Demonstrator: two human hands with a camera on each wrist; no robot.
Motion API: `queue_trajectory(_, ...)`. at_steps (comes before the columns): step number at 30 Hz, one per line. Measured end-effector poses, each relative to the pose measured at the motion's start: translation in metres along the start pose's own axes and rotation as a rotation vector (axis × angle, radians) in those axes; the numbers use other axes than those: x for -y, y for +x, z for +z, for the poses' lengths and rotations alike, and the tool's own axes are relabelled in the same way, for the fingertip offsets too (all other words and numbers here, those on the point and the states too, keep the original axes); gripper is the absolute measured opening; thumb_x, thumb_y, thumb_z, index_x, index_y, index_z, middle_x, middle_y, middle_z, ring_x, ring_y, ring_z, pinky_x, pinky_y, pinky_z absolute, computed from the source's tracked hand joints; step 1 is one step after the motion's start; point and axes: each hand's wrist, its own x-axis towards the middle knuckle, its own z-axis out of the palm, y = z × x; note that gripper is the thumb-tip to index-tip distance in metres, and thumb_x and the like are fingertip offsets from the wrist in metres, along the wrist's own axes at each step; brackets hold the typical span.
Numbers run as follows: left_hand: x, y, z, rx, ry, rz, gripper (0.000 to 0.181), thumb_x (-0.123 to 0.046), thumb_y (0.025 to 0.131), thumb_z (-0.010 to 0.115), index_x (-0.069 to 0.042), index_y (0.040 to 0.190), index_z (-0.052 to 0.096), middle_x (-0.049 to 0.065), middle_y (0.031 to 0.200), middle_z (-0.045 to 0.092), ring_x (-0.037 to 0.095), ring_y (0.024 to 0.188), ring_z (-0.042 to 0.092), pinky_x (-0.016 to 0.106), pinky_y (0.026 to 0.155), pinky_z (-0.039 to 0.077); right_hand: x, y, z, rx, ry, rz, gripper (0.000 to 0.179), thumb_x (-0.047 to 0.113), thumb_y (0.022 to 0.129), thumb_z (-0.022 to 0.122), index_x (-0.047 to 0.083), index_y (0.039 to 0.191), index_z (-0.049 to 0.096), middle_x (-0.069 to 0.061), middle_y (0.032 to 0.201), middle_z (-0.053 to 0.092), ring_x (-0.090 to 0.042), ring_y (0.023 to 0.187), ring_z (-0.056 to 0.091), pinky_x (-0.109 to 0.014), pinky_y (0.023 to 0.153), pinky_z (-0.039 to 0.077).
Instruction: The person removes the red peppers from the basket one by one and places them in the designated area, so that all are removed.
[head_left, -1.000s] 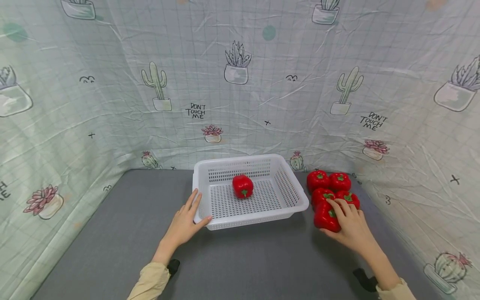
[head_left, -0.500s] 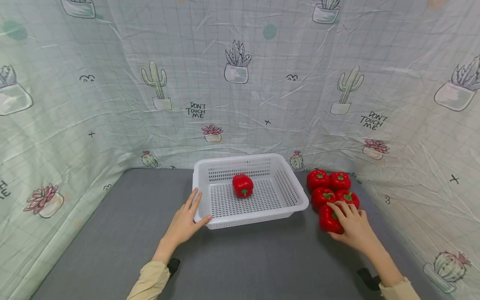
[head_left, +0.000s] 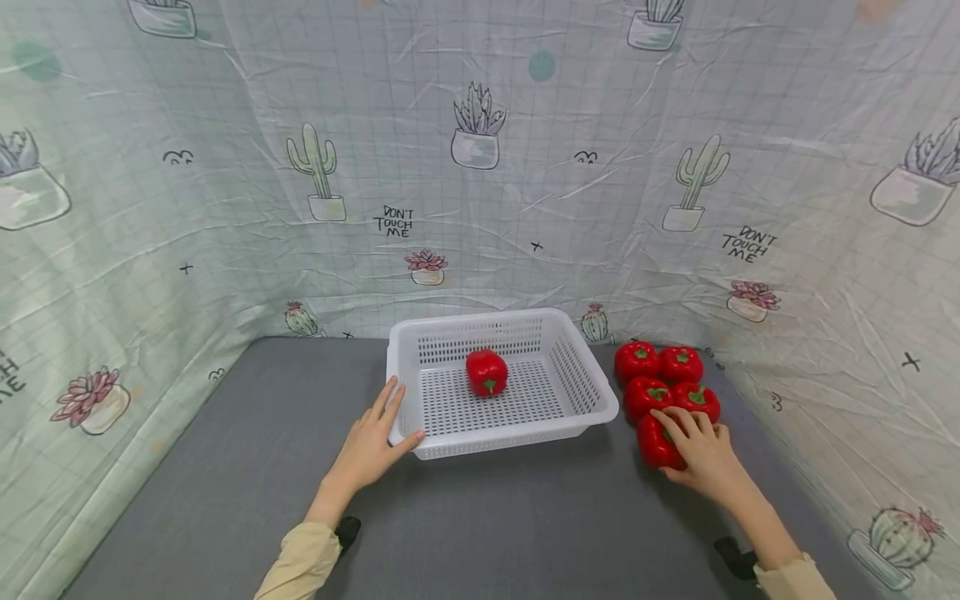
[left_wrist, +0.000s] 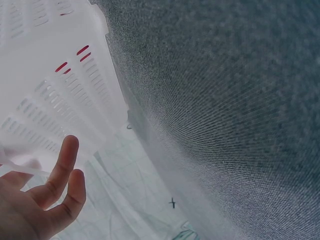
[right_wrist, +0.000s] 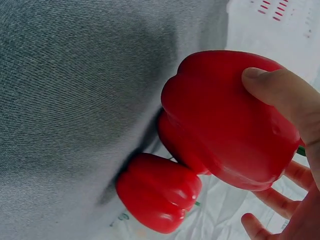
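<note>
My right hand (head_left: 703, 454) grips a red bell pepper (head_left: 657, 443) at the near end of a cluster of peppers. In the right wrist view the thumb (right_wrist: 272, 82) lies on one side of this pepper (right_wrist: 225, 117), while the other fingers are partly hidden behind it. A white perforated plastic basket (head_left: 510, 437) stands mid-table with one red pepper (head_left: 487, 372) inside. At its near left corner my left hand (head_left: 367, 446) rests on the rim, fingers spread and thumb along the front. Seen from the left wrist, two fingers (left_wrist: 65, 165) extend beside the basket wall (left_wrist: 102, 112).
Several more red peppers (head_left: 647, 398) with green stems sit close together right of the basket, just beyond the held one. A grey cloth (head_left: 510, 533) covers the table. Cactus-print curtain (head_left: 517, 208) hangs behind and along both sides.
My right hand has shifted slightly right with the pepper, which now covers less of the pepper behind it. My left hand and the basket have stayed put.
</note>
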Motion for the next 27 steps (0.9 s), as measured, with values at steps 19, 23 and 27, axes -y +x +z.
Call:
queue_trajectory(19, 0.0013, -0.0001, 0.0009, -0.007, -0.008, -0.002, 0.077, -0.050, 0.081, 0.056, -0.010, 0.141, 0.027, 0.006, 0.149, 0.020, 0.039, 0.115, 0.046, 0.057, 0.087, 0.035, -0.0061, 0.0015, 0.0074, 0.113, 0.033, 0.056, 0.087, 0.025, 0.052, 0.084, 0.005, 0.127, 0.043, -0.016, 0.118, 0.045, -0.038, 0.101, 0.040, -0.049, 0.065, 0.035)
queue_trajectory(23, 0.0014, 0.0000, 0.0011, -0.008, -0.012, -0.002, 0.077, -0.050, 0.081, 0.056, -0.010, 0.141, 0.028, 0.006, 0.149, 0.020, 0.039, 0.115, 0.046, 0.057, 0.087, 0.035, -0.0067, 0.0021, 0.0056, 0.151, 0.041, 0.068, 0.087, 0.024, 0.054, 0.083, 0.004, 0.128, 0.042, -0.017, 0.120, 0.044, -0.038, 0.102, 0.039, -0.051, 0.066, 0.036)
queue_trajectory(27, 0.0016, 0.0000, 0.0013, -0.005, -0.012, -0.006, 0.078, -0.050, 0.081, 0.056, -0.010, 0.141, 0.027, 0.006, 0.149, 0.019, 0.039, 0.115, 0.045, 0.057, 0.088, 0.035, -0.0077, 0.0021, 0.0046, 0.166, 0.039, 0.064, 0.086, 0.024, 0.055, 0.082, 0.005, 0.129, 0.041, -0.017, 0.121, 0.043, -0.038, 0.103, 0.039, -0.051, 0.067, 0.036)
